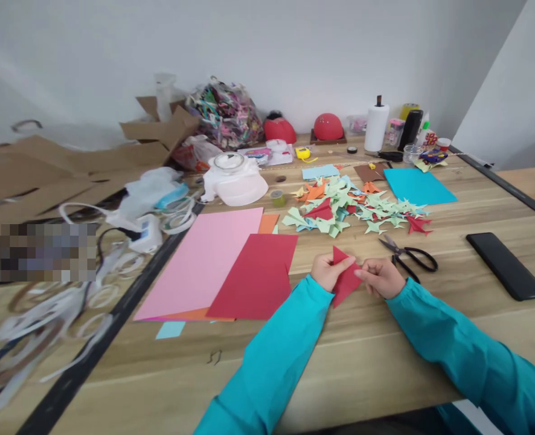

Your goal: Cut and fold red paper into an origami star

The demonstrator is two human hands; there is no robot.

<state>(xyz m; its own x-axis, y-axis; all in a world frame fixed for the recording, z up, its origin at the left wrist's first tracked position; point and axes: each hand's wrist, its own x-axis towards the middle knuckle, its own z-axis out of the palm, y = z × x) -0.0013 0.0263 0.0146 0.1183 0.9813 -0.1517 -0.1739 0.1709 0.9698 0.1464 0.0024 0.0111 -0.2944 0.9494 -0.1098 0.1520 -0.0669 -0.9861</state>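
A small folded piece of red paper (345,284), roughly triangular, is held just over the wooden table. My left hand (327,272) pinches it from the left with the thumb across its face. At its right edge, my right hand (380,278) has thumb and finger closed on the paper, the other fingers curled. Behind my right hand lie black-handled scissors (410,257), blades pointing away to the left. Beyond the hands sits a pile of folded paper figures (340,205) in pale green, red and orange.
Left of my hands are red sheets (256,278) overlapping pink sheets (208,254). A black phone (507,266) rests at the right, and blue paper (419,185) lies behind it. Cables, a white power strip (146,234) and cardboard (68,163) crowd the left.
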